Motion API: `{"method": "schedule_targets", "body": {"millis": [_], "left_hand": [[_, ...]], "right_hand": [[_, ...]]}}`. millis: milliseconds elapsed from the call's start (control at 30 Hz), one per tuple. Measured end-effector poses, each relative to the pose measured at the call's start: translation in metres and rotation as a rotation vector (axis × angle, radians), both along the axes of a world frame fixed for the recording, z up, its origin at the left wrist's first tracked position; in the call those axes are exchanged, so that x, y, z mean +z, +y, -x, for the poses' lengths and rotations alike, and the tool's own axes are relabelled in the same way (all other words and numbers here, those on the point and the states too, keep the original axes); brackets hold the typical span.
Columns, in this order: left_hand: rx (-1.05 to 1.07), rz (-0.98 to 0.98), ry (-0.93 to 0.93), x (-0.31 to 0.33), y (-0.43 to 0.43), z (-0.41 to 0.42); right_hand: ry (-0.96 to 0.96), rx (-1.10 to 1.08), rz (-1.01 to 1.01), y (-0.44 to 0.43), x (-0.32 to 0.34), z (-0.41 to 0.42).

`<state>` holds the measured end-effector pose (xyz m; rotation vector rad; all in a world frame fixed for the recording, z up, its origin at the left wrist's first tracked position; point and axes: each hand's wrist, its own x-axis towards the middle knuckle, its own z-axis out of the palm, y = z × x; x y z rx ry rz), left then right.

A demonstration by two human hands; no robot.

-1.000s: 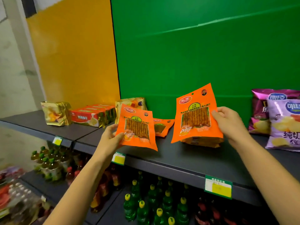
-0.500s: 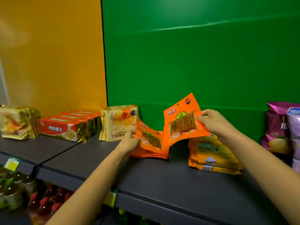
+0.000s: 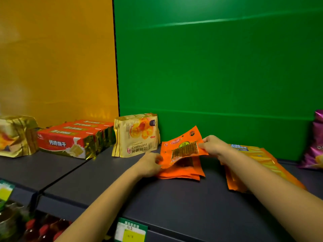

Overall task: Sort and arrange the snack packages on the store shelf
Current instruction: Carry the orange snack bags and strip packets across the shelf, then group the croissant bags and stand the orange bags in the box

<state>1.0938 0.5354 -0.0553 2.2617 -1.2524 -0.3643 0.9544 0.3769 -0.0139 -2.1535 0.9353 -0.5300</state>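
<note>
Right hand (image 3: 212,145) pinches the right edge of one orange packet (image 3: 183,145), thumb and fingers closed on it. The packet is tilted, back corner raised toward the green backboard (image 3: 209,67), front edge low over the orange stack (image 3: 181,172). Can't tell if it touches the stack. Left hand (image 3: 150,163) has its fingers curled on the stack's left edge, thumb on top, gripping it. The stack lies flat on the dark shelf (image 3: 157,198), mid-depth, several packets with edges roughly aligned. Just right of it, partly hidden by the right forearm, is a flat pile of yellow Cal Cheese packs (image 3: 257,158), apart from the orange stack. A croissant bag (image 3: 136,135) stands upright just behind and left of the left hand, near the seam between the green and yellow backboard (image 3: 56,58). Further left is a row of red biscuit boxes (image 3: 70,138) lying side by side, then a gold foil bag (image 3: 15,135) at the frame edge. A purple chip bag (image 3: 316,142) is cut off at the far right. A green-and-yellow price tag (image 3: 131,231) sits on the shelf's front lip below the forearms, and another tag (image 3: 5,191) at far left. Bottles (image 3: 35,229) are on the level below, blurred.
</note>
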Motion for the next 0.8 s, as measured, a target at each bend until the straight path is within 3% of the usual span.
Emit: {"method": "schedule_targets", "body": {"millis": [67, 167, 233, 300, 400, 500, 800], "left_hand": [[-0.049, -0.023, -0.033, 0.002, 0.007, -0.007], [-0.091, 0.009, -0.168, 0.009, 0.027, -0.019], [-0.085, 0.057, -0.242, 0.011, 0.046, -0.033], [-0.047, 0.119, -0.289, 0.012, 0.071, -0.051], [-0.023, 0.238, -0.316, 0.015, 0.112, -0.083], [0.002, 0.327, -0.308, 0.020, 0.150, -0.116], [0.272, 0.560, -0.379, 0.022, 0.253, -0.197]], "right_hand": [[0.176, -0.005, 0.117, 0.003, -0.004, -0.004], [0.530, -0.075, 0.452, 0.016, 0.000, -0.007], [0.650, -0.146, 0.633, 0.028, 0.005, -0.014], [0.585, -0.151, 0.715, 0.036, 0.014, -0.030], [0.304, 0.035, 0.669, 0.046, 0.028, -0.068], [0.140, 0.191, 0.656, 0.063, 0.043, -0.108], [0.440, 0.412, 0.690, 0.059, 0.070, -0.184]]}}
